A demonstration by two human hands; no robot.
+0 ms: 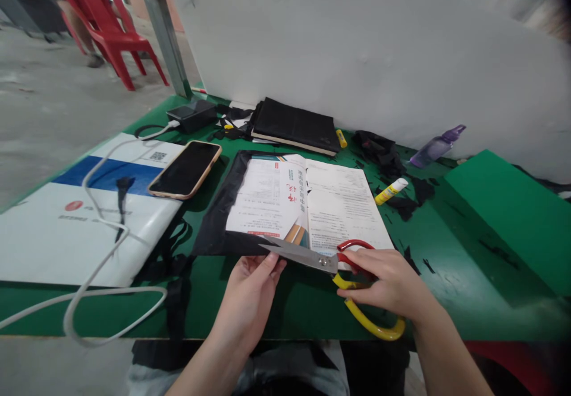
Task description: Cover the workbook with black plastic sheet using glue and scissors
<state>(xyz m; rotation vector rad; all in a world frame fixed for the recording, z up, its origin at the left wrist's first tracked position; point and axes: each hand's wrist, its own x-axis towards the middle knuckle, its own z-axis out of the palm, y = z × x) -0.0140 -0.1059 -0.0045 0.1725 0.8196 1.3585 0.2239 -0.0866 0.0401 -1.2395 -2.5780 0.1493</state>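
My right hand (388, 277) is wrapped round the handles of a pair of scissors (307, 258), one handle red and one yellow. The blades point left across the near edge of an open book (341, 206). Black covering sheet (214, 223) sticks out beyond the book's left page and along its near side. My left hand (254, 283) pinches the near edge of that sheet, thumb on top, close by the blades. Just how the thumb meets the lower blade is hard to see.
A phone (186, 169) lies on a white and blue folder (107, 235), with a white cable (96, 265) looping over it. Behind are a black-covered book (297, 123) and a black box (191, 115). Right stand a glue stick (391, 191), purple bottle (437, 147) and black scraps (379, 152).
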